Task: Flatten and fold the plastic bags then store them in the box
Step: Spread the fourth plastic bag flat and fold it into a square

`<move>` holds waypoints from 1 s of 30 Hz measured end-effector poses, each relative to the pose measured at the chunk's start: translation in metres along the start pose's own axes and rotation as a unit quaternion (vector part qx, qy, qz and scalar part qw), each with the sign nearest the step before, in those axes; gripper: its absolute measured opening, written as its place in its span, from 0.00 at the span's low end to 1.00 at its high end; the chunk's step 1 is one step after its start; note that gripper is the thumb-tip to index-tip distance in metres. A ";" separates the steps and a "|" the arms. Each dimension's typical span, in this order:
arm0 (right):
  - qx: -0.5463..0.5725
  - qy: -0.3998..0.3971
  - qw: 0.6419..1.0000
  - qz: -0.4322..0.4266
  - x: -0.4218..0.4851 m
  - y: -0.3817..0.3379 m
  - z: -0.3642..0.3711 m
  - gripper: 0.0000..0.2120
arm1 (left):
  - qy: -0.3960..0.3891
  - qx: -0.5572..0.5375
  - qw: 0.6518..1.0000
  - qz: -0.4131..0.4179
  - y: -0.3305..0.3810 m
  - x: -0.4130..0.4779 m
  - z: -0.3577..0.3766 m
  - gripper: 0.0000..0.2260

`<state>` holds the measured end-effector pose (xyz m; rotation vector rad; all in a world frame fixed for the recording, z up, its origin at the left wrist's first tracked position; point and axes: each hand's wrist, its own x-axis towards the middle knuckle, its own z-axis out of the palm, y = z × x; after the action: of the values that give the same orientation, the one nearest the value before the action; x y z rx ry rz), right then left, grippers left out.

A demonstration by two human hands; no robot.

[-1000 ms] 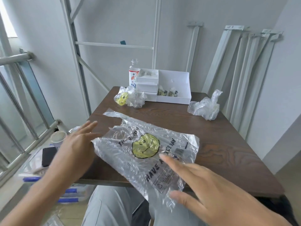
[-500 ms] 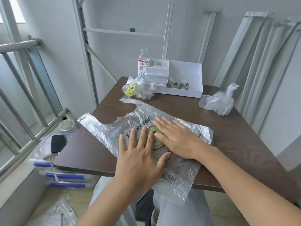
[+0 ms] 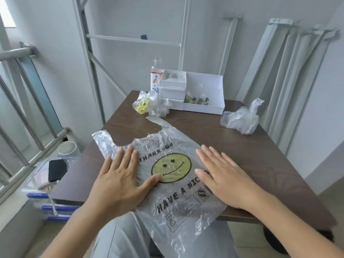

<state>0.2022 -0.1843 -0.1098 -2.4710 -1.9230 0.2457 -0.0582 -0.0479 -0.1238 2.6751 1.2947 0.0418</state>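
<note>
A clear plastic bag (image 3: 167, 146) with a yellow smiley face lies spread on the brown table (image 3: 260, 155), its bottom hanging over the near edge. My left hand (image 3: 121, 175) presses flat on the bag's left side, fingers straight. My right hand (image 3: 221, 175) presses flat on its right side. The bag's two handles point toward the far left. A crumpled smiley bag (image 3: 149, 105) sits at the far left and a crumpled clear bag (image 3: 240, 120) at the far right. The white box (image 3: 202, 107) stands at the back edge with folded bags inside.
A plastic bottle (image 3: 156, 79) stands behind the box's drawer stack (image 3: 173, 86). A metal railing (image 3: 28, 112) runs along the left. White metal bars (image 3: 290, 71) lean on the wall at the right. A clear jar (image 3: 68, 149) and stacked bins (image 3: 48, 183) sit on the floor left.
Both hands came down onto the bag, met at its middle, then slid apart to the left and right. The bag now lies flatter with the smiley face uncovered.
</note>
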 end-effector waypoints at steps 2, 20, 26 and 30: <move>0.010 -0.008 1.000 0.019 -0.023 -0.007 0.000 0.33 | -0.034 -0.011 0.999 0.017 -0.006 0.006 -0.011 0.58; 0.027 0.019 0.999 -0.042 0.085 -0.018 -0.001 0.31 | 0.004 0.005 0.994 0.110 0.032 0.108 0.007 0.31; 0.011 0.024 0.999 0.024 0.082 0.028 -0.002 0.40 | 0.004 0.026 0.998 0.063 0.004 0.117 0.002 0.37; 0.005 0.023 0.998 0.059 0.072 0.045 -0.005 0.40 | 0.010 0.020 0.998 0.055 -0.006 0.117 0.002 0.35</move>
<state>0.2634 -0.1262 -0.1179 -2.5645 -1.7565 0.1952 0.0105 0.0472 -0.1329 2.7851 1.1659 0.0574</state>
